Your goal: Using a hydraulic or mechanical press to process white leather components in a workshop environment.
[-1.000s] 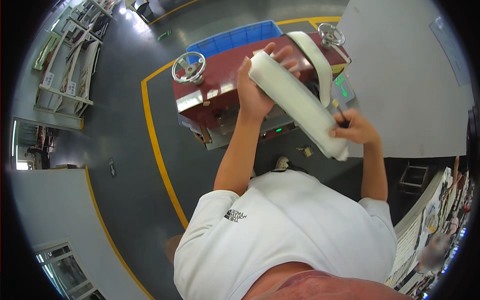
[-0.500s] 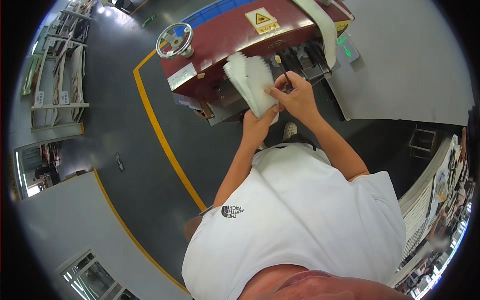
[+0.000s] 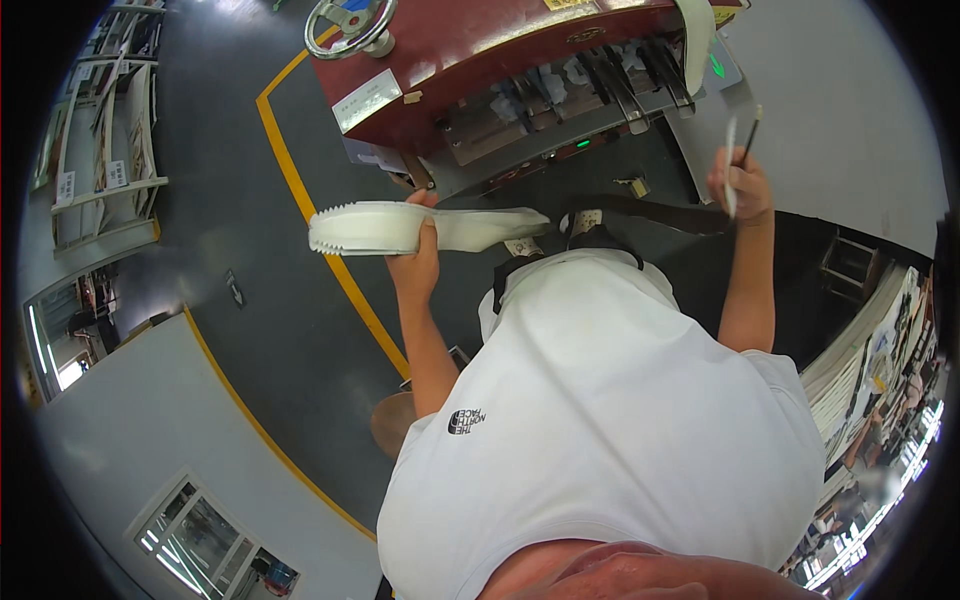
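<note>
Hands have split apart: left hand [image 3: 418, 255] now grips the white stack of sheets [image 3: 400, 228] alone, swung out left of the red machine [image 3: 470, 50]. Right hand [image 3: 742, 185] pinches a thin strip [image 3: 730, 165], raised at the machine's right end.

The person is wearing a plain white short-sleeved T-shirt [image 3: 620, 420], and a small dark printed logo [image 3: 466, 421] is sitting on its left sleeve. Both forearms are showing bare below the sleeves, and nothing is covering the left hand [image 3: 418, 262] or right hand [image 3: 742, 185].
</note>
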A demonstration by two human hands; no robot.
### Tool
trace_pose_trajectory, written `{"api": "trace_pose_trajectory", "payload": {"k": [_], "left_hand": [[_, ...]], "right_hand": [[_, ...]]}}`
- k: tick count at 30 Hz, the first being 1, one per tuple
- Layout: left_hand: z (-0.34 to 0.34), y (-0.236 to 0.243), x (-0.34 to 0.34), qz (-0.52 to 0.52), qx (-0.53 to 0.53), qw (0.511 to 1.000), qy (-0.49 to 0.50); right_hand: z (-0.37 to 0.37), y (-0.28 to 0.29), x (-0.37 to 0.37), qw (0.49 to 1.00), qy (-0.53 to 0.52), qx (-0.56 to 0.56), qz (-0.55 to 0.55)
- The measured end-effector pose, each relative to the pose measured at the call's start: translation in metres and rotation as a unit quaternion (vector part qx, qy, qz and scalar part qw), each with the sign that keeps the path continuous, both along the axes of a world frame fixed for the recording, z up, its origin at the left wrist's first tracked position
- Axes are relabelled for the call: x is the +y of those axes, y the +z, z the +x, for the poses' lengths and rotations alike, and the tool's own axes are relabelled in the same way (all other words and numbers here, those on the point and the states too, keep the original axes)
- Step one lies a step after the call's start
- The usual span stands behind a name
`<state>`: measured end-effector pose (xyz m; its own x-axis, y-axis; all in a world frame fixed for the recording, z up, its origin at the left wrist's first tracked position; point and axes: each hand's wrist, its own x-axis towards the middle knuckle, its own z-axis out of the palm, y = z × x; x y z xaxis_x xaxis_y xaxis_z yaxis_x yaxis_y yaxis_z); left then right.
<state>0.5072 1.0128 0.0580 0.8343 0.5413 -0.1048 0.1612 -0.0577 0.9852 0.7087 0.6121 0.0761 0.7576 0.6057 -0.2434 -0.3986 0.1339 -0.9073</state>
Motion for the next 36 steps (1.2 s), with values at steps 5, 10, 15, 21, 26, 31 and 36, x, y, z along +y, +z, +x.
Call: {"api": "trace_pose_trajectory", "payload": {"k": [5, 10, 15, 21, 26, 31, 36], "left_hand": [[0.016, -0.01, -0.023, -0.033, -0.007, 0.979, -0.202], [0.069, -0.036, -0.062, -0.247, -0.005, 0.948, -0.2], [0.109, -0.04, -0.078, -0.328, 0.028, 0.94, -0.094], [0.121, -0.053, -0.082, -0.227, 0.117, 0.967, -0.005], [0.126, -0.052, -0.088, -0.147, 0.193, 0.97, -0.012], [0.128, -0.054, -0.094, -0.135, 0.179, 0.975, -0.014], [0.144, -0.061, -0.093, -0.056, 0.163, 0.982, 0.078]], "right_hand": [[-0.016, 0.01, 0.064, 0.977, 0.111, 0.095, -0.155], [-0.017, -0.025, 0.148, 0.977, -0.008, 0.134, -0.164], [-0.003, -0.042, 0.166, 0.965, -0.036, 0.162, -0.204], [-0.001, -0.069, 0.179, 0.935, -0.03, -0.096, -0.341], [0.001, -0.093, 0.192, 0.859, -0.086, -0.283, -0.418], [-0.002, -0.093, 0.179, 0.888, -0.045, -0.21, -0.407], [-0.004, -0.096, 0.187, 0.883, -0.075, -0.244, -0.393]]}}
